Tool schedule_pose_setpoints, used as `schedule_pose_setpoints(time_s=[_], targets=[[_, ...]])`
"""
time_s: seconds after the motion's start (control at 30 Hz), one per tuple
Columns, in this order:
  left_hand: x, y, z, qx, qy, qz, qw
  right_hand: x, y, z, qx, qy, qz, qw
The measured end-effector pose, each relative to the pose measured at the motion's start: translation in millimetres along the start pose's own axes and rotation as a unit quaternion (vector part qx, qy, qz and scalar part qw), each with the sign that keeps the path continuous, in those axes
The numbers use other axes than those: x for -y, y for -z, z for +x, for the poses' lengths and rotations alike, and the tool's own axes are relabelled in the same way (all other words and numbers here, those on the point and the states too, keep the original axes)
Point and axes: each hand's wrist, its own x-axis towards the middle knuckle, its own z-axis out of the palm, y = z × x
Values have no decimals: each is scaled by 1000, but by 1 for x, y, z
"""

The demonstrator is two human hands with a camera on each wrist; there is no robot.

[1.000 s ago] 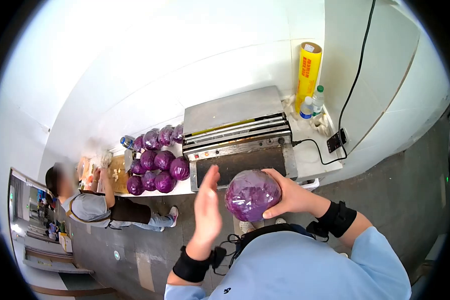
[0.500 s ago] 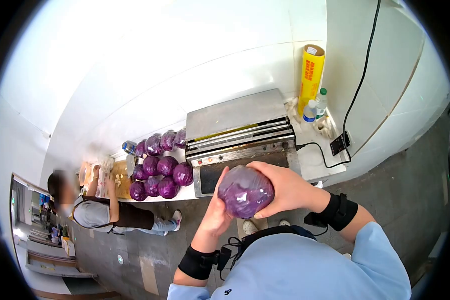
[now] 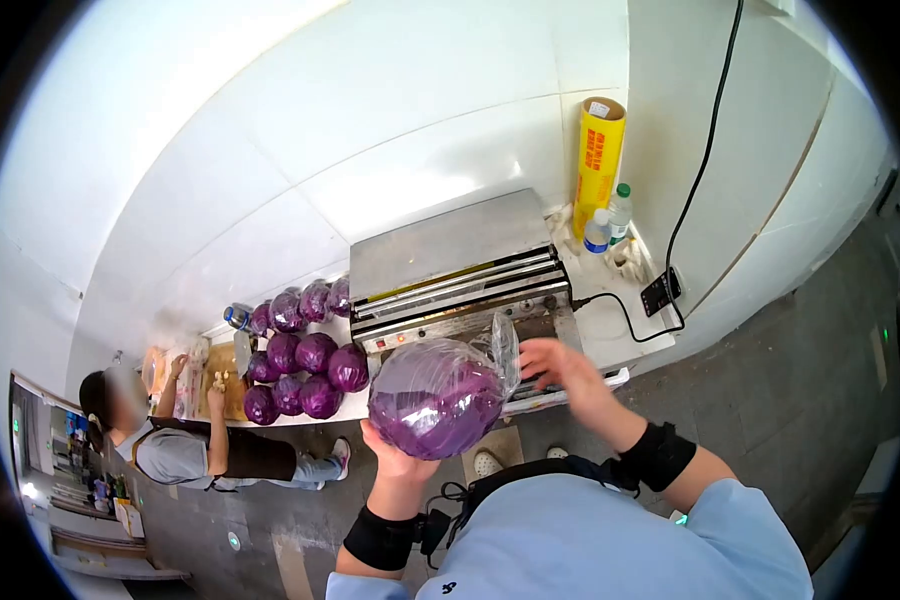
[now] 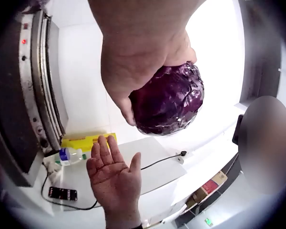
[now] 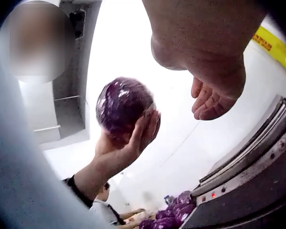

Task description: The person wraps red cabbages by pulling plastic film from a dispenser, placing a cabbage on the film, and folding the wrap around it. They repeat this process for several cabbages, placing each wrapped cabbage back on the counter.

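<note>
Purple cabbage (image 3: 435, 397) rests gripped in left hand (image 3: 395, 464).

I work in a produce-packing room: white tiled walls (image 3: 370, 130), a steel film-wrapping machine (image 3: 450, 262) on the surface (image 3: 615, 322), a yellow cling-film roll (image 3: 598, 150), purple cabbages (image 3: 300, 365) piled beside it, a film-wrapped cabbage (image 3: 435, 398) in my left grip (image 3: 395, 462).

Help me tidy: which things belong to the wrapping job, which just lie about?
In use: round purple film-wrapped cabbage, held by left hand; open right hand; steel wrapping machine.
Lying about: yellow film roll; two plastic bottles; black power strip.
</note>
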Motion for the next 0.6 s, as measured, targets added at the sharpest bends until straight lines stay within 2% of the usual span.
schedule_pose_setpoints(time_s=[0.07, 0.17, 0.3, 0.37, 0.43, 0.53, 0.57, 0.6], targets=[[0, 2, 1, 11, -9, 38, 999, 9, -21, -1, 46, 77, -28, 996], [-2, 3, 1, 35, 2, 81, 996, 9, -44, 6, 37, 183, -41, 982], [-2, -8, -1, 45, 32, 97, 994, 30, -57, 18, 92, 167, -26, 981], [-1, -16, 0, 49, 36, 71, 996, 38, -54, 28, 140, 63, 52, 987], [-3, -20, 2, 62, 20, 115, 991, 49, -52, 40, 169, -21, 95, 981], [1, -17, 0, 72, 13, 133, 988, 47, -52, 60, 186, -150, 188, 952], [1, -14, -1, 75, 16, 138, 987, 42, -54, 68, 179, -163, 211, 947], [1, -11, -1, 79, 17, 142, 987, 34, -53, 73, 110, -149, 237, 954]])
